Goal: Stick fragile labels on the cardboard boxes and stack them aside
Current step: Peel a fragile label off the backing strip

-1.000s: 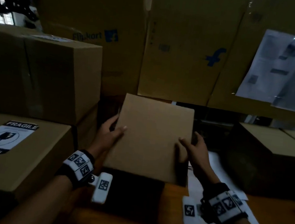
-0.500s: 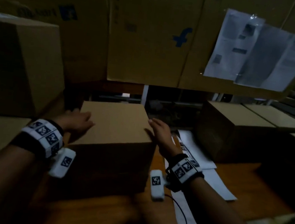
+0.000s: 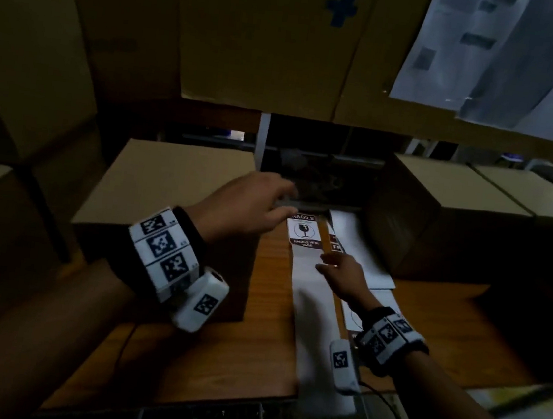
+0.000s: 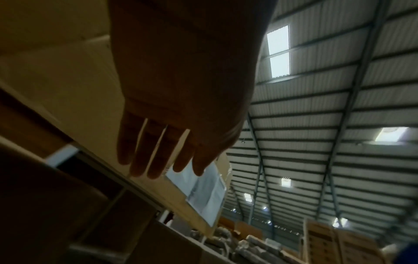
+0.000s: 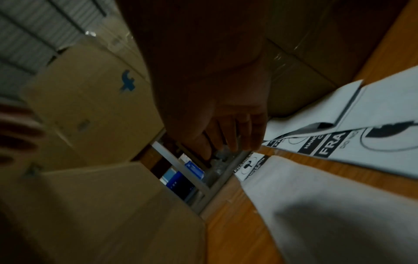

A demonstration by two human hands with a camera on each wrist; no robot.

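A plain cardboard box (image 3: 164, 182) stands on the wooden table (image 3: 265, 328), left of centre. A white backing strip (image 3: 309, 302) runs up the table beside it, with a fragile label (image 3: 305, 230) at its far end. My left hand (image 3: 251, 203) hovers over the box's right edge, fingers straight (image 4: 156, 157), holding nothing. My right hand (image 3: 340, 271) is low over the strip just below the label, fingers extended (image 5: 235, 135); whether they touch the paper is unclear. More label sheets (image 5: 361, 142) lie to the right.
Cardboard boxes are stacked at the left (image 3: 26, 60). Large boxes with a blue logo (image 3: 270, 36) hang over the back. More closed boxes (image 3: 449, 194) stand at the right. Papers in a plastic sleeve (image 3: 509, 60) hang upper right.
Both hands have let go of the box, which now rests on the table. They have moved right toward the label strip, and my view has swung right and down.
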